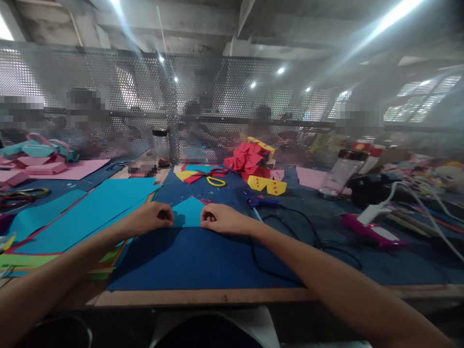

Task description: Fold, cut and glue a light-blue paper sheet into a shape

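A small light-blue paper piece (188, 212), pointed at its far end, lies on the dark blue table cover (195, 261). My left hand (152, 217) is closed and pinches its near left edge. My right hand (221, 220) is closed the same way on its near right edge. Both forearms reach in from the bottom corners.
Large light-blue sheets (90, 208) lie stacked to the left. Beyond are yellow-handled scissors (213, 180), a heap of red and yellow paper shapes (253, 166), a blue glue gun (259, 200) with a black cable (290, 232), two jars (340, 179), pink paper and a perforated screen (217, 92) with people behind.
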A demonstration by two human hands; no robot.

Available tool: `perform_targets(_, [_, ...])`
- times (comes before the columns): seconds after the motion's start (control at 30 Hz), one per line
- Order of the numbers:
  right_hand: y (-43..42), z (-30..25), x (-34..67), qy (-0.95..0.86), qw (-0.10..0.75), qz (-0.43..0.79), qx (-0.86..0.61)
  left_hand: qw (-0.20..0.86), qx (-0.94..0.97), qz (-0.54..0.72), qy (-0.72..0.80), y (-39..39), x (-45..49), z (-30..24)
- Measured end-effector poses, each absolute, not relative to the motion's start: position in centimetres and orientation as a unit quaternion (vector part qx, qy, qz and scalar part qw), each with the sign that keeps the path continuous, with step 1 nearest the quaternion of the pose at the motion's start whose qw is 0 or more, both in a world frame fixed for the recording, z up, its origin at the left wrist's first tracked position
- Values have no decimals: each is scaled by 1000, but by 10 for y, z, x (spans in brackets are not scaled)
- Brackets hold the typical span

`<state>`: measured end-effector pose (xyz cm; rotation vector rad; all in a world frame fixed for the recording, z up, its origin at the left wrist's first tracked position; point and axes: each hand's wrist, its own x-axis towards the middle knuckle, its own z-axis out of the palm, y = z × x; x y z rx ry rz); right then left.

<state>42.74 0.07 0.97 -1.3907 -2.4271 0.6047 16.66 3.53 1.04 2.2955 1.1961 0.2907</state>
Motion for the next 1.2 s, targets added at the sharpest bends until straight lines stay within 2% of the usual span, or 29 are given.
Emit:
perform_targets(0.37, [1, 9, 427, -840, 144, 207, -480, 295, 848, 100, 429, 46, 154, 5])
perform_targets(0.9, [0, 9, 428, -836, 144, 217, -483, 284, 863, 38, 417, 56, 124, 17])
perform_targets(1.2, [3, 7, 429, -841, 143, 218, -473, 252, 885, 106, 378, 36, 141, 18])
